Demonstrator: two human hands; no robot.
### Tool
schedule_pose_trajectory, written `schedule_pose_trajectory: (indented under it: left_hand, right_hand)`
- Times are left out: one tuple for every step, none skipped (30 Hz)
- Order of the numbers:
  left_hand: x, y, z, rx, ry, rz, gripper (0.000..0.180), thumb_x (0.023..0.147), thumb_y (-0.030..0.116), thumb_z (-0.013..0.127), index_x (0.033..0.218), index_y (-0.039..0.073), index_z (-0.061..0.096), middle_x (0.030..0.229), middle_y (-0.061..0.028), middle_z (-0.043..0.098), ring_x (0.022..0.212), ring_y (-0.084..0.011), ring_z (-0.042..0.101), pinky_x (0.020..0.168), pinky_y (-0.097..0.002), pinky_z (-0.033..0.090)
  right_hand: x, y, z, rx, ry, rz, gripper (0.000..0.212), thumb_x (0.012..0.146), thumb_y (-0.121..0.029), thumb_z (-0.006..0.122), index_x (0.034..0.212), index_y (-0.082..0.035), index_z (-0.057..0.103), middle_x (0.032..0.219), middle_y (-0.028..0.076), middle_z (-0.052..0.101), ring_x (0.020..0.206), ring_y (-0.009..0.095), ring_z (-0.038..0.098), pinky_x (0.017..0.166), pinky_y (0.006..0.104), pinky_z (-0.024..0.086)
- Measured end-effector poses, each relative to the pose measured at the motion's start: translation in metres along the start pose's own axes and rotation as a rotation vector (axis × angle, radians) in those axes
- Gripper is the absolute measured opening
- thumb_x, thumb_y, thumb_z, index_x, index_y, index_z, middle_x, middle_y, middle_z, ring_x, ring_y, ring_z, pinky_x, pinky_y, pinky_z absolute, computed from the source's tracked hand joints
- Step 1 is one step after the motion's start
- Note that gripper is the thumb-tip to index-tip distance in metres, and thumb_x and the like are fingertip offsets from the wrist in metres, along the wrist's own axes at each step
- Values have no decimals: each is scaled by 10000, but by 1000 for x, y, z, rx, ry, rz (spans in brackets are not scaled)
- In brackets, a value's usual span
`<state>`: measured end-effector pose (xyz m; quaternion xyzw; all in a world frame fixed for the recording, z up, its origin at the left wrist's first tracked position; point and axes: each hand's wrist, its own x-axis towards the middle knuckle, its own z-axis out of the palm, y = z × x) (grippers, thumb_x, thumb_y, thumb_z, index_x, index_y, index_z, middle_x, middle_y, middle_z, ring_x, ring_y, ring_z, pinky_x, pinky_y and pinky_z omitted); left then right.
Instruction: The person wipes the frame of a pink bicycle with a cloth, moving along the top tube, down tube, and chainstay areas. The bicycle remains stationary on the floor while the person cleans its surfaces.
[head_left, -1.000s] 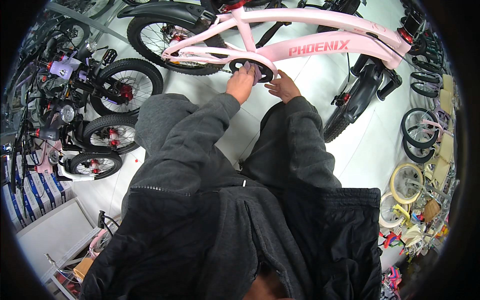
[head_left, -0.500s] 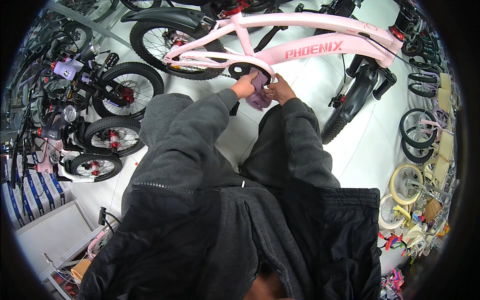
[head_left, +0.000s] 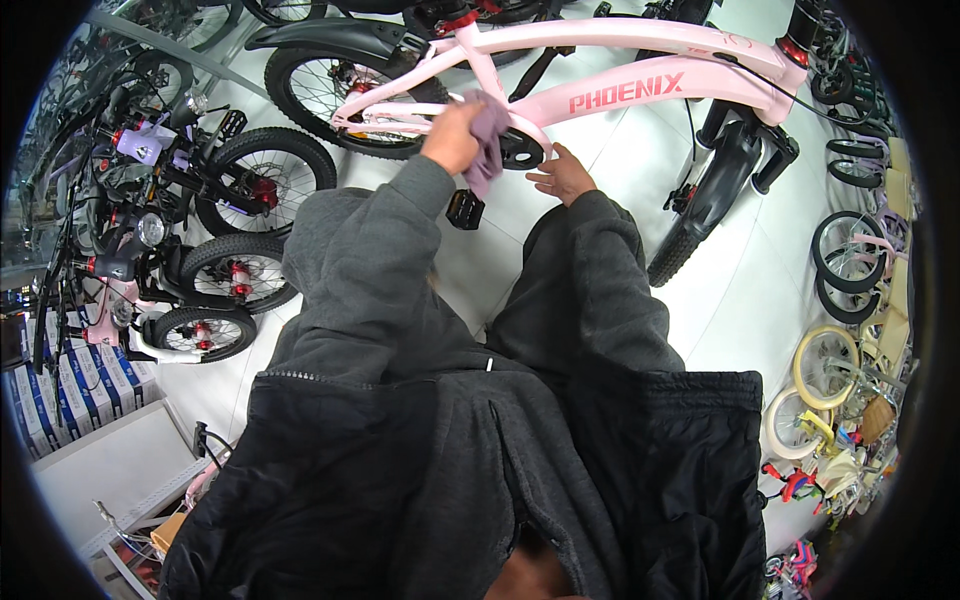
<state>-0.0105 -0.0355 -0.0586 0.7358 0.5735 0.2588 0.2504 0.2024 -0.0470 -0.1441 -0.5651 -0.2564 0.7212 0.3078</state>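
A pink bicycle (head_left: 640, 85) with a black rear wheel and front fork stands across the far side in front of me. My left hand (head_left: 453, 140) is closed on a purple cloth (head_left: 487, 140), which hangs over the frame near the chain guard. To the right, my right hand (head_left: 566, 178) is beside the front end of the black and pink chain guard (head_left: 522, 150), fingers stretched out and holding nothing. Whether its fingertips touch the guard I cannot tell. A black pedal (head_left: 465, 208) sticks out below the cloth.
Several bicycles with black tyres (head_left: 265, 185) crowd the left side. Stacked blue and white boxes (head_left: 85, 390) lie behind them. Along the right stand small bicycles, one with cream wheels (head_left: 825, 367). White floor tiles (head_left: 715, 300) lie between.
My left hand has moved left and up along the frame with the cloth, away from the chain guard's front end. The right hand stays near the guard, its fingers now off the cloth.
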Motion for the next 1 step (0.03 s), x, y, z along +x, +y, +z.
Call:
schedule_pose_trajectory:
  left_hand:
    - [2, 5, -12, 41, 53, -80, 469, 661, 16, 612, 1127, 50, 573, 1204, -236, 479, 1062, -364, 512, 931, -369, 391]
  right_hand:
    - [2, 1, -1, -4, 4, 1, 764, 819, -43, 461, 1423, -131, 2, 1298, 204, 357, 996, 300, 572, 860, 390, 434]
